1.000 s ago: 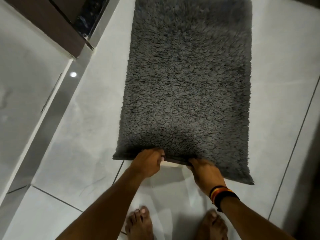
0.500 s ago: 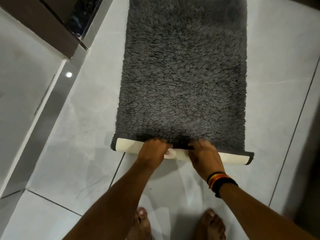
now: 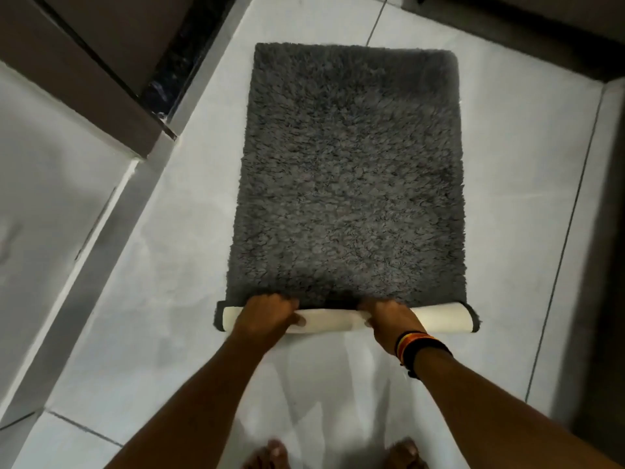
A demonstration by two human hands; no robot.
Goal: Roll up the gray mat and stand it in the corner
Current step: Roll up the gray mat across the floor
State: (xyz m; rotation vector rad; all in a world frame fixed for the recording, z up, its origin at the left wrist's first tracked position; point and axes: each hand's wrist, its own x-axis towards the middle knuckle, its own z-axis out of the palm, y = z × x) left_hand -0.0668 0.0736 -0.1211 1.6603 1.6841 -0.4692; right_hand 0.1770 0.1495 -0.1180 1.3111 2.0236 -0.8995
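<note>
The roll has thickened since earlier. Both hands, left hand (image 3: 267, 314) and right hand (image 3: 389, 319), curl their fingers over it; the gray mat (image 3: 348, 184) stretches flat away on the floor (image 3: 135, 299), roll axis left-right.

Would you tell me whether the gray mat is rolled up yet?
Barely: only the gray mat's near edge is rolled, pale backing showing; the rest lies flat.

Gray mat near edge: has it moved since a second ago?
Yes. The near edge of the gray mat has been turned up and over, away from the feet, into a roll showing pale backing. Both hands, left hand and right hand, grip it.
</note>
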